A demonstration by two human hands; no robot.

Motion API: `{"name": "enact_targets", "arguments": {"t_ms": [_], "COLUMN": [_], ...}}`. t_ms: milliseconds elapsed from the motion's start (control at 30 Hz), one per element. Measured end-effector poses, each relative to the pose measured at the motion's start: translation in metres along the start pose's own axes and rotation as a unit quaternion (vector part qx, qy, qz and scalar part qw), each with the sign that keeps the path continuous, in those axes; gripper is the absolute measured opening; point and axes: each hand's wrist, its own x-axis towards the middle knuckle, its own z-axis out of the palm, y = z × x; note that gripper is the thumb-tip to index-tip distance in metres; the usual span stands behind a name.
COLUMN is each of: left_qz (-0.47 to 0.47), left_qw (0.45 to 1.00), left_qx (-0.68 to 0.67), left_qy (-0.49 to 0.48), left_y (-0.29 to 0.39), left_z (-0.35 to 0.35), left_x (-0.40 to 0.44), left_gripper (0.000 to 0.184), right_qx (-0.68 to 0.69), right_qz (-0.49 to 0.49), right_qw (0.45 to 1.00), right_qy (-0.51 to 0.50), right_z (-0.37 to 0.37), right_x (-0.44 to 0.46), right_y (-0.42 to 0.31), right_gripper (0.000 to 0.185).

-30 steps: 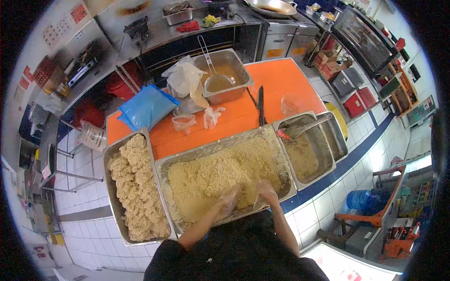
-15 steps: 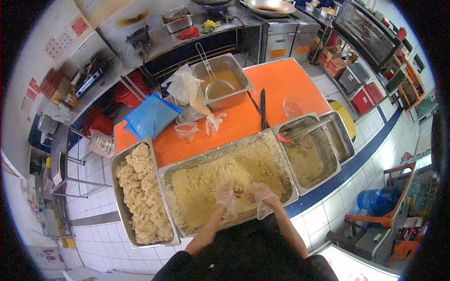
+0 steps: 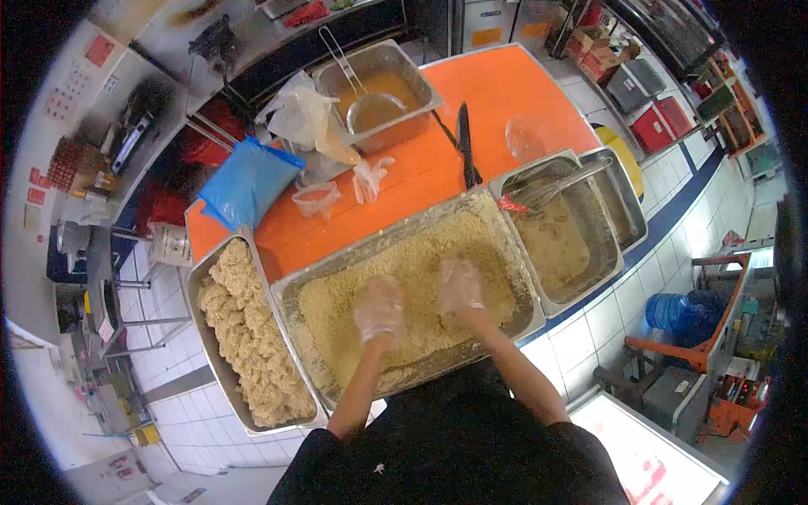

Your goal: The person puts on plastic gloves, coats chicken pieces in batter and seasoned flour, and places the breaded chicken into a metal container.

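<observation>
My left hand [image 3: 379, 310] and my right hand [image 3: 460, 288], both in thin clear plastic gloves, press palm down on pale, crumbly breading flour [image 3: 421, 252]. Their fingers stretch away from me, with the tips blurred or partly sunk in the flour. The flour lies in a wide metal pan [image 3: 387, 231] in front of my body. Neither hand visibly grips a piece; anything beneath the palms is hidden. Left of this pan, a long metal tray [image 3: 297, 396] holds a heap of lumpy breaded pieces [image 3: 248, 337].
Right of the flour stands a pan of murky liquid [image 3: 551, 252] with a whisk [image 3: 560, 187] across it. On the orange table [image 3: 497, 93] are a knife [image 3: 465, 143], a blue bag [image 3: 247, 181], plastic gloves [image 3: 370, 178] and a pan [image 3: 417, 84] with a strainer [image 3: 374, 109].
Both hands have moved forward and further apart, from scooping with flour flying up to lying flat on the flour. The view has shifted, so the table appears higher up.
</observation>
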Motion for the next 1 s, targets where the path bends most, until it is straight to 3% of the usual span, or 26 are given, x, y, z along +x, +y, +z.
{"name": "enact_targets", "arguments": {"t_ms": [33,100,133,167,200,233,267,300,333,367,400,433,467,533,633,700,733,800,867,900,933,967,1000], "left_qz": [-0.029,-0.059,-0.009,0.011,0.035,-0.035,-0.103,-0.108,-0.028,0.056,0.057,0.068,0.077,0.093,0.09,0.064,0.094,0.122,0.178,0.169,0.089,0.003,0.009], "left_qw": [0.994,0.976,0.951,0.932,0.909,0.964,0.988,0.988,0.998,0.995,0.994,0.996,0.994,0.992,0.992,0.993,0.994,0.99,0.967,0.97,0.987,0.99,0.981], "left_qx": [0.046,0.096,0.049,0.024,0.001,-0.022,-0.045,-0.046,-0.055,-0.063,-0.065,-0.06,-0.054,-0.062,-0.083,-0.099,-0.045,0.007,-0.041,-0.04,-0.092,-0.134,-0.146], "left_qy": [0.098,0.187,0.306,0.362,0.416,0.264,0.103,0.1,0.019,-0.061,-0.063,-0.006,0.052,0.054,0.02,-0.026,0.019,0.063,0.18,0.168,0.101,0.041,0.126], "left_y": [-0.035,-0.082,-0.095,-0.086,-0.077,-0.036,-0.012,-0.008,-0.003,0.001,0.004,0.004,0.002,0.015,0.019,0.012,0.008,0.003,-0.004,-0.008,0.007,0.02,0.003], "left_z": [0.018,0.047,0.055,0.053,0.051,0.032,0.018,0.011,0.003,0.001,0.001,0.005,0.008,0.015,0.032,0.05,0.059,0.075,0.087,0.088,0.07,0.052,0.111], "left_x": [0.019,0.045,0.059,0.063,0.066,0.057,0.047,0.039,0.036,0.038,0.039,0.035,0.033,0.029,0.019,0.007,0.002,0.015,0.018,0.001,0.009,0.017,0.026], "left_gripper": [0.043,0.044,0.046,0.047,0.048,0.048,0.048,0.048,0.05,0.052,0.052,0.055,0.058,0.059,0.058,0.055,0.053,0.051,0.05,0.05,0.049,0.049,0.049], "right_qx": [-0.001,0.154,0.151,0.039,-0.007,-0.075,0.114,0.208,0.291,0.191,0.139,0.088,0.066,0.047,0.123,0.019,-0.016,0.087,0.103,0.111,0.12,0.094,0.084], "right_qz": [0.001,0.227,0.231,0.067,-0.029,-0.11,-0.026,0.01,0.061,-0.048,-0.098,-0.15,-0.098,-0.047,0.026,-0.143,-0.196,-0.122,-0.162,-0.181,-0.201,-0.091,-0.028], "right_qw": [1.0,0.957,0.957,0.986,0.965,0.918,0.968,0.968,0.953,0.979,0.985,0.984,0.993,0.998,0.992,0.98,0.965,0.979,0.971,0.965,0.959,0.988,0.996], "right_qy": [-0.012,-0.09,-0.095,0.15,0.261,0.373,0.224,0.138,0.059,0.048,0.036,0.029,0.023,0.011,0.034,0.14,0.172,0.141,0.145,0.152,0.159,0.083,0.032], "right_z": [-0.023,-0.065,-0.057,-0.045,-0.035,-0.025,-0.017,-0.008,0.001,0.001,0.005,0.001,-0.029,-0.033,0.012,0.03,0.033,0.012,0.013,0.019,0.026,0.041,0.055], "right_x": [0.004,0.01,0.01,0.01,0.009,0.008,0.003,0.002,0.001,0.004,0.004,0.003,0.005,0.004,-0.001,-0.018,-0.024,-0.018,-0.013,-0.015,-0.018,-0.006,-0.013], "right_y": [0.001,0.0,-0.002,-0.005,-0.007,-0.009,-0.011,-0.005,0.0,0.013,0.02,0.021,-0.003,-0.025,-0.023,-0.011,-0.01,-0.021,-0.024,-0.025,-0.025,-0.021,-0.014], "right_gripper": [0.035,0.034,0.034,0.033,0.033,0.033,0.032,0.032,0.032,0.033,0.034,0.035,0.034,0.034,0.035,0.034,0.033,0.035,0.036,0.036,0.037,0.041,0.044]}}
